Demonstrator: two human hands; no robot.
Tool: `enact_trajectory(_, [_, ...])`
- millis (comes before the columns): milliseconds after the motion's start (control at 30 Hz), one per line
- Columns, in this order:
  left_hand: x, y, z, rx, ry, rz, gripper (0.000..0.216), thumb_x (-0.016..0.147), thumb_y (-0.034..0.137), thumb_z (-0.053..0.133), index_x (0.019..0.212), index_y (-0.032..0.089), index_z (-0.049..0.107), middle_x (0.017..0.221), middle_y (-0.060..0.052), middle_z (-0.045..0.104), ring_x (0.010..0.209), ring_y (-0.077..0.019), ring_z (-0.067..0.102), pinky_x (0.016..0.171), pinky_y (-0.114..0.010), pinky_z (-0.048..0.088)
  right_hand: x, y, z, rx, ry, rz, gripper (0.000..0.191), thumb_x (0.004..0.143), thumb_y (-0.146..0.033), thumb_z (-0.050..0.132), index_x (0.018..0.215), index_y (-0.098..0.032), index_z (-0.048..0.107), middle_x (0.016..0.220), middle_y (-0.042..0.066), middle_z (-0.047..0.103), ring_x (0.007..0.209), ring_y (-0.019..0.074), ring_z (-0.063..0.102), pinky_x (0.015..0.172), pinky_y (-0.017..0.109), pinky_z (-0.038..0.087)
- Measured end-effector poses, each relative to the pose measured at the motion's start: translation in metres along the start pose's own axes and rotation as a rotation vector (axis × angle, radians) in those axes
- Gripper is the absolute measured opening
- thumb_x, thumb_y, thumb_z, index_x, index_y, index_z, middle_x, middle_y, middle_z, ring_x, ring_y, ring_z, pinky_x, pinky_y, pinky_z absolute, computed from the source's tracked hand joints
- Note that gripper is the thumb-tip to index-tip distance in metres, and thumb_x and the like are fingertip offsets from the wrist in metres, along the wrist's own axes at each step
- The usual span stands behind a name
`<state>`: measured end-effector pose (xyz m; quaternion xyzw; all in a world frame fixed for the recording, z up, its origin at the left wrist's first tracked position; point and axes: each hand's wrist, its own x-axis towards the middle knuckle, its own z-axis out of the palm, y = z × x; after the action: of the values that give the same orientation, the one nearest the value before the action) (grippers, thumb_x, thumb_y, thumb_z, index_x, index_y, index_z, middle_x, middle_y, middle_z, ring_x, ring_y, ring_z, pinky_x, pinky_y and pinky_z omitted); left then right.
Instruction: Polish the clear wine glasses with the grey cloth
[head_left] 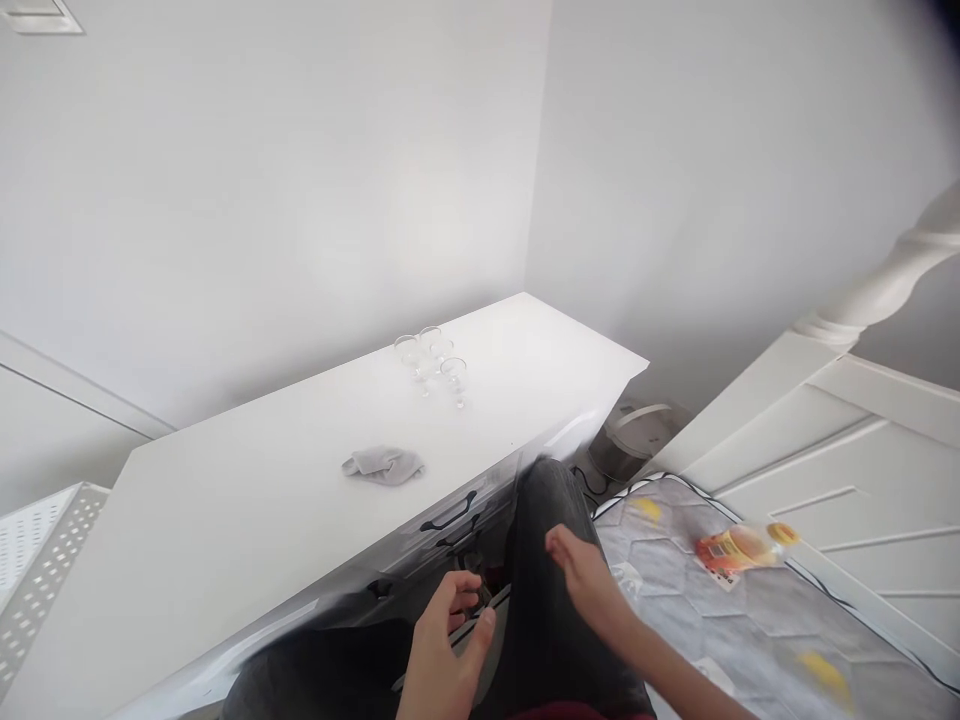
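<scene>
Dark grey trousers (547, 540) cover the raised knee that fills the space between the person's two hands, close against the front of a white dresser (247, 500). The right hand (589, 585) lies open and flat along the outer side of that leg, fingers together, with nothing in it. The left hand (442, 645) hovers on the inner side, loosely curled with the thumb out, and appears to hold nothing, though motion blur hides the fingertips. Just beyond it, partly blocked by the knee, is a drawer front with a black handle (448, 514). On the dresser top a crumpled grey cloth (383, 465) lies near the front edge, and three small glasses (433, 358) stand together well behind it. To the right, a quilted mattress (675, 590) carries an orange bottle (739, 548) on its side, and a round pot (630, 440) sits in the corner.
</scene>
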<state>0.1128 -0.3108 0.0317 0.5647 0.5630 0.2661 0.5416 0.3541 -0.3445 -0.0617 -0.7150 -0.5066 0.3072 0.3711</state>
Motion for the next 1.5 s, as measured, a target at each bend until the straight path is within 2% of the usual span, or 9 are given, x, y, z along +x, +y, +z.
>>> enact_trajectory(167, [-0.001,-0.009,-0.019,0.068,0.031,0.04,0.038,0.086,0.056,0.064,0.101,0.021,0.069,0.103,-0.011,0.072,0.099,-0.0273,0.068,0.087,-0.038,0.054,0.026,0.074,-0.042,-0.091,0.149,0.224,0.023,0.087,-0.034,0.037,0.091,-0.023,0.056,0.063,-0.002,0.053,0.063,0.0199,0.054,0.065,0.032,0.041])
enact_trajectory(300, [-0.001,-0.007,-0.035,0.044,0.012,0.02,0.034,0.086,0.052,0.066,0.099,0.021,0.069,0.101,-0.011,0.071,0.099,-0.0269,0.067,0.086,-0.037,0.053,0.033,0.079,-0.045,0.109,0.113,0.265,0.023,0.082,-0.034,0.04,0.094,-0.022,0.056,0.059,-0.006,0.044,0.051,0.0163,0.045,0.051,0.027,0.036])
enact_trajectory(467, [0.002,-0.012,-0.027,-0.18,0.085,0.001,0.034,0.084,0.051,0.07,0.093,0.018,0.069,0.097,-0.01,0.07,0.091,-0.0226,0.066,0.082,-0.033,0.051,0.03,0.02,-0.011,0.266,-0.015,0.079,0.022,0.083,-0.023,0.041,0.094,-0.021,0.059,0.065,-0.004,0.05,0.054,0.0148,0.048,0.053,0.027,0.043])
enact_trajectory(633, [0.001,-0.024,-0.002,-0.782,-0.004,-0.253,0.057,0.078,0.067,0.071,0.094,0.013,0.068,0.085,-0.01,0.07,0.07,-0.0177,0.063,0.066,-0.03,0.048,0.011,-0.076,0.054,0.261,-0.157,-0.353,0.03,0.094,-0.018,0.039,0.102,-0.019,0.068,0.105,0.01,0.07,0.098,0.0221,0.068,0.091,0.038,0.056])
enact_trajectory(867, [-0.009,-0.03,-0.034,-0.978,0.237,-0.16,0.036,0.08,0.04,0.076,0.104,0.014,0.073,0.099,-0.011,0.074,0.098,-0.0233,0.067,0.087,-0.033,0.05,0.004,-0.148,0.124,-0.271,-0.448,-0.973,0.063,0.088,0.0,0.043,0.147,-0.021,0.053,0.142,0.011,0.063,0.136,0.0291,0.054,0.126,0.064,0.023])
enact_trajectory(1133, [-0.016,-0.045,-0.07,-0.888,0.197,-0.154,0.037,0.07,0.039,0.088,0.087,0.009,0.075,0.078,-0.01,0.071,0.075,-0.0191,0.065,0.07,-0.028,0.045,0.002,-0.159,0.144,-0.508,-0.536,-1.009,0.09,0.077,0.007,0.044,0.16,-0.028,0.038,0.157,0.009,0.05,0.146,0.0306,0.045,0.119,0.053,0.041])
enact_trajectory(1267, [-0.013,-0.054,-0.085,-0.892,0.187,-0.076,0.039,0.076,0.046,0.084,0.084,0.009,0.072,0.071,-0.006,0.065,0.066,-0.0139,0.058,0.068,-0.027,0.043,0.002,-0.169,0.147,-0.465,-0.553,-0.981,0.083,0.089,-0.005,0.047,0.165,-0.03,0.025,0.163,0.011,0.042,0.148,0.0312,0.043,0.115,0.053,0.046])
enact_trajectory(1367, [-0.01,-0.073,-0.133,-0.714,0.533,0.036,0.039,0.082,0.048,0.077,0.072,0.013,0.064,0.063,0.0,0.055,0.06,-0.0101,0.048,0.063,-0.024,0.038,0.003,-0.168,0.144,-0.385,-0.538,-1.029,0.074,0.097,-0.017,0.05,0.165,-0.03,0.023,0.167,0.012,0.035,0.149,0.0316,0.042,0.115,0.052,0.048])
enact_trajectory(1500, [-0.01,-0.119,-0.243,-0.577,1.527,0.09,0.027,0.092,0.041,0.065,0.083,0.017,0.057,0.069,0.003,0.049,0.058,-0.0093,0.039,0.058,-0.024,0.035,0.003,-0.141,0.137,-0.266,-0.437,-0.988,0.06,0.1,-0.02,0.05,0.158,-0.028,0.037,0.156,0.014,0.047,0.142,0.0317,0.051,0.109,0.049,0.054])
